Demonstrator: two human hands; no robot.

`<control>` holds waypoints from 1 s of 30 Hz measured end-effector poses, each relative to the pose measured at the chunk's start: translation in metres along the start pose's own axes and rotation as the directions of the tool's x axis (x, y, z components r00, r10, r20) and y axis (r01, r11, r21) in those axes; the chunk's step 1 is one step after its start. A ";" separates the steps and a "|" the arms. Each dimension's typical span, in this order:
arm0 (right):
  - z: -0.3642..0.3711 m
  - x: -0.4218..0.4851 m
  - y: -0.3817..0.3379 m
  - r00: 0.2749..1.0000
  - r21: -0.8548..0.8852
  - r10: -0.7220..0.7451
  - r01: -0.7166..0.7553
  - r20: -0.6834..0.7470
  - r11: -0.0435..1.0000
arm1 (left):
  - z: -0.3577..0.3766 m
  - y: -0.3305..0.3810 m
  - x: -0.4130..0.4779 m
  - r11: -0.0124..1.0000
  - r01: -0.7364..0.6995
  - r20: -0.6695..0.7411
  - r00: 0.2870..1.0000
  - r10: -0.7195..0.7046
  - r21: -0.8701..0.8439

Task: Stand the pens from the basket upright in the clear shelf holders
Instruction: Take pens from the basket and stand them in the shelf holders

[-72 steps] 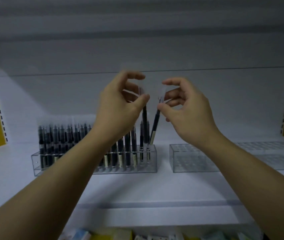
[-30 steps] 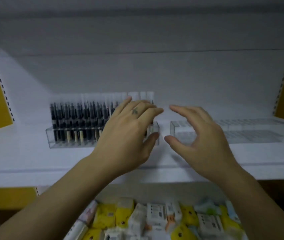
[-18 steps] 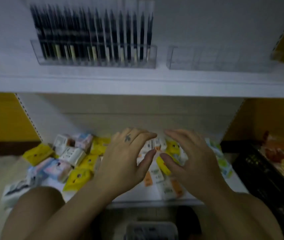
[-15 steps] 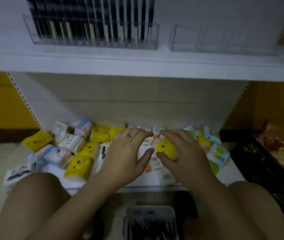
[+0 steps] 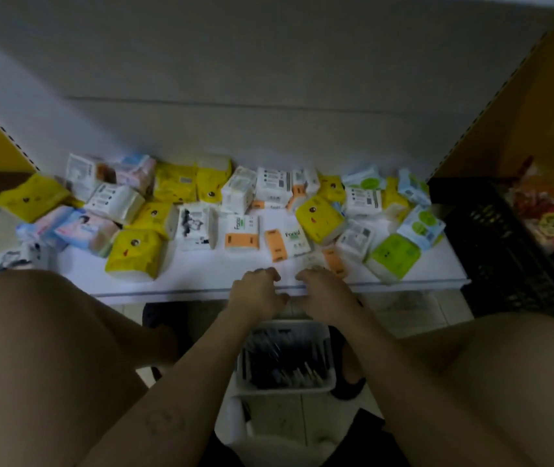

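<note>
A white basket stands on the floor between my knees and holds several dark pens. My left hand and my right hand hover side by side just above the basket's far rim, at the front edge of the low shelf. The fingers of both hands are loosely curled downward, and neither hand holds anything. The clear holders on the upper shelf are out of view.
Several tissue packs, yellow, white, green and pink, lie scattered on the low shelf. A black crate stands on the right. My bare knees flank the basket on both sides. The floor is tiled.
My view has tilted down from the pen holders to the floor. Both hands came down from the upper shelf, empty, past the tissue shelf to the basket.
</note>
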State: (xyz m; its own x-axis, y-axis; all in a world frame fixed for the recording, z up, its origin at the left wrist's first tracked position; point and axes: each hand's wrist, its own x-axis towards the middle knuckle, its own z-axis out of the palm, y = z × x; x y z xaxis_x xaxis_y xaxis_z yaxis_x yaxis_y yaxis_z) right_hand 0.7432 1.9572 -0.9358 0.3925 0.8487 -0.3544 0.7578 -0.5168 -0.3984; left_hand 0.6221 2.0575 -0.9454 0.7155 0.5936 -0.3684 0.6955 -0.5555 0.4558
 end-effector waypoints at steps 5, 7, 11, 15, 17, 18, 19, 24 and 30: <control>0.066 0.004 0.039 0.963 0.023 0.114 -0.123 0.245 0.992 | 0.072 -0.037 -0.002 0.991 0.114 0.304 0.948 -0.089 -0.065; 0.094 -0.002 0.058 0.917 -0.006 0.158 -0.168 0.367 0.986 | 0.100 -0.053 -0.007 0.991 0.131 0.420 0.901 -0.104 -0.035; 0.142 -0.004 0.082 0.797 -0.110 0.313 -0.300 0.516 0.947 | 0.128 -0.058 -0.009 0.983 0.174 0.517 0.848 -0.115 -0.067; 0.170 0.010 0.085 0.659 -0.216 0.354 -0.284 0.664 0.934 | 0.134 -0.057 -0.005 0.969 0.205 0.479 0.870 -0.118 -0.134; 0.181 0.015 0.088 0.660 -0.192 0.336 -0.283 0.672 0.940 | 0.132 -0.057 -0.007 0.965 0.215 0.461 0.879 -0.124 -0.151; 0.187 0.018 0.090 0.676 -0.179 0.327 -0.281 0.660 0.943 | 0.131 -0.058 -0.008 0.961 0.222 0.447 0.885 -0.128 -0.165; 0.194 0.022 0.092 0.689 -0.162 0.319 -0.284 0.651 0.945 | 0.130 -0.058 -0.009 0.957 0.230 0.429 0.893 -0.136 -0.176; 0.223 0.031 0.097 0.687 -0.140 0.303 -0.283 0.660 0.949 | 0.126 -0.062 -0.019 0.951 0.254 0.393 0.904 -0.169 -0.176; 0.228 0.041 0.103 0.613 -0.190 0.301 -0.241 0.731 0.952 | 0.127 -0.065 -0.022 0.949 0.279 0.430 0.882 -0.193 -0.145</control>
State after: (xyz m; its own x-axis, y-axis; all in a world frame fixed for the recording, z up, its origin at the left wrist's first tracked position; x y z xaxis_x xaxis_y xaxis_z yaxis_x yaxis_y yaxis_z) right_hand 0.7185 1.9133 -1.1847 0.0874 0.2826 -0.9553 0.7259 -0.6748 -0.1331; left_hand 0.5697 2.0071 -1.0698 0.5249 0.3800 -0.7616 0.8502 -0.2770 0.4478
